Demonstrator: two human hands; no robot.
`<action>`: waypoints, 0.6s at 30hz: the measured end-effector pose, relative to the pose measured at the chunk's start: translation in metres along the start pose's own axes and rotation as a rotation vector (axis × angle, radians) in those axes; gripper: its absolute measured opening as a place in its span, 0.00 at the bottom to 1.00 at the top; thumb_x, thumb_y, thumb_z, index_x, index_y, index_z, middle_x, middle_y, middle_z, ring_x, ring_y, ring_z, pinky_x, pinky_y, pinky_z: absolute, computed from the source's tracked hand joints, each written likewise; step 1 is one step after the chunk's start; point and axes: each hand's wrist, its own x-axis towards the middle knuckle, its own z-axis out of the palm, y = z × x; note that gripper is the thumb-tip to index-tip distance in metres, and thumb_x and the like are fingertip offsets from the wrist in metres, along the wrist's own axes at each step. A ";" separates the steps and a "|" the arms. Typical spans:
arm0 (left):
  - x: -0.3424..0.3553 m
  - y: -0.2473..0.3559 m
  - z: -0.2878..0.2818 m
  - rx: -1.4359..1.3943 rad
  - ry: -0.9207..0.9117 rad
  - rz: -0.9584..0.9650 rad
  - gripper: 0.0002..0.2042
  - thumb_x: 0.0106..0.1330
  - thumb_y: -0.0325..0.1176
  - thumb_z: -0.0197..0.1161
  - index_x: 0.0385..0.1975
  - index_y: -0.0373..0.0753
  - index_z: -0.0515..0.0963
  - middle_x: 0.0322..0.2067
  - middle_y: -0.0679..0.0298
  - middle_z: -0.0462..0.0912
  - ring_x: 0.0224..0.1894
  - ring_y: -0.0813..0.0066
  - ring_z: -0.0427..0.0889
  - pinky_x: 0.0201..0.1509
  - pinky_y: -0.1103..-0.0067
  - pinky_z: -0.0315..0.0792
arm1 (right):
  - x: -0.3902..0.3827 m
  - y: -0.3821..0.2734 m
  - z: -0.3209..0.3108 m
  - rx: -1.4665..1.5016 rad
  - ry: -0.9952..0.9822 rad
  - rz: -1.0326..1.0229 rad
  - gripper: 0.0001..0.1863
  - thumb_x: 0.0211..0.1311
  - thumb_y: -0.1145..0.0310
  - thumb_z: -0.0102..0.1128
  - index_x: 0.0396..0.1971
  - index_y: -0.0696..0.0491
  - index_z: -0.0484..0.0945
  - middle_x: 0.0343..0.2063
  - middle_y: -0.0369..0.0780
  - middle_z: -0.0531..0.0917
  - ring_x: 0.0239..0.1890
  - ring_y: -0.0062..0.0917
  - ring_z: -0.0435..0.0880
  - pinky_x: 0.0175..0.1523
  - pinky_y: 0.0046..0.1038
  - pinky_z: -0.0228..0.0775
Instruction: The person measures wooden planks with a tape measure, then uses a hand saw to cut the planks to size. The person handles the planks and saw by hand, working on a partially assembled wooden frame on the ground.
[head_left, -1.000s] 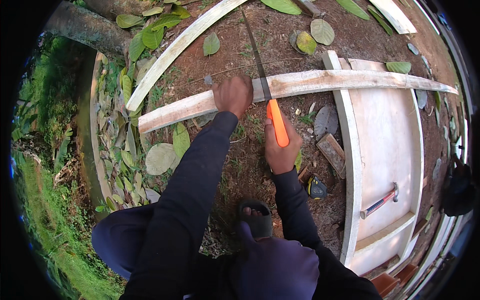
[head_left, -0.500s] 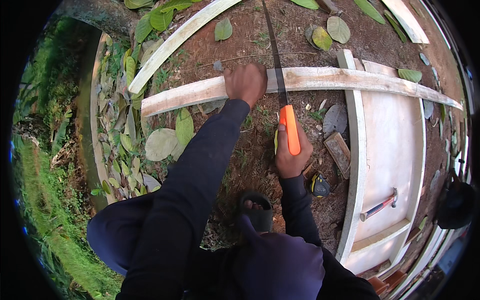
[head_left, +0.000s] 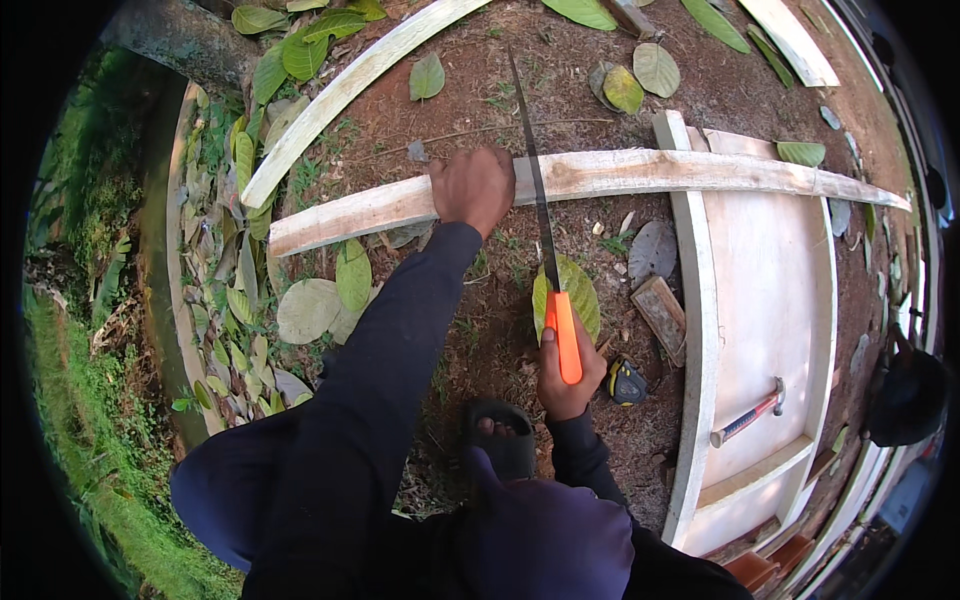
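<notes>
A long pale wooden board (head_left: 600, 172) lies crosswise in front of me, its right part resting over a wooden frame (head_left: 692, 300). My left hand (head_left: 474, 190) is wrapped round the board's left part, gripping it. Just right of that hand, the dark blade of a hand saw (head_left: 566, 340) crosses the board. My right hand (head_left: 570, 378) is closed round the saw's orange handle, nearer to me than the board. The blade points away from me, its tip beyond the board's far edge. How deep any cut is cannot be made out.
A claw hammer (head_left: 748, 412) lies on the frame's panel. On the soil sit a tape measure (head_left: 627, 382), a short wood block (head_left: 660, 318) and a large leaf (head_left: 582, 300). Another board (head_left: 350, 95) lies at the far left. My sandalled foot (head_left: 500, 438) is below the saw.
My right hand has drawn the saw back toward me, so its handle sits farther from the board. My left hand keeps its grip. The whole view has shifted slightly.
</notes>
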 end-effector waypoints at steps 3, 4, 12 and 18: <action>0.007 0.005 -0.007 -0.042 0.027 -0.018 0.20 0.72 0.41 0.50 0.27 0.35 0.85 0.30 0.48 0.87 0.36 0.46 0.86 0.55 0.56 0.67 | -0.065 -0.011 -0.046 -0.045 -0.071 0.077 0.25 0.64 0.75 0.61 0.62 0.64 0.77 0.53 0.53 0.86 0.51 0.34 0.90 0.59 0.32 0.78; 0.003 0.006 -0.002 -0.059 0.020 -0.013 0.22 0.73 0.42 0.48 0.29 0.32 0.85 0.32 0.46 0.87 0.36 0.43 0.86 0.55 0.54 0.67 | -0.063 -0.019 -0.046 -0.023 -0.070 0.142 0.26 0.64 0.75 0.61 0.62 0.64 0.77 0.53 0.53 0.86 0.50 0.34 0.90 0.58 0.32 0.79; -0.005 0.001 -0.001 0.009 -0.044 0.045 0.17 0.70 0.39 0.52 0.26 0.41 0.86 0.28 0.52 0.88 0.37 0.49 0.86 0.54 0.56 0.67 | 0.068 -0.025 0.023 0.063 0.016 0.040 0.19 0.67 0.71 0.64 0.55 0.63 0.81 0.39 0.49 0.88 0.37 0.28 0.88 0.45 0.29 0.78; -0.009 0.000 -0.005 -0.038 -0.022 -0.027 0.20 0.72 0.41 0.49 0.26 0.37 0.85 0.29 0.47 0.87 0.38 0.43 0.86 0.58 0.52 0.68 | -0.073 -0.016 -0.052 -0.033 -0.091 0.127 0.26 0.62 0.77 0.61 0.62 0.63 0.77 0.52 0.52 0.87 0.52 0.33 0.90 0.58 0.31 0.78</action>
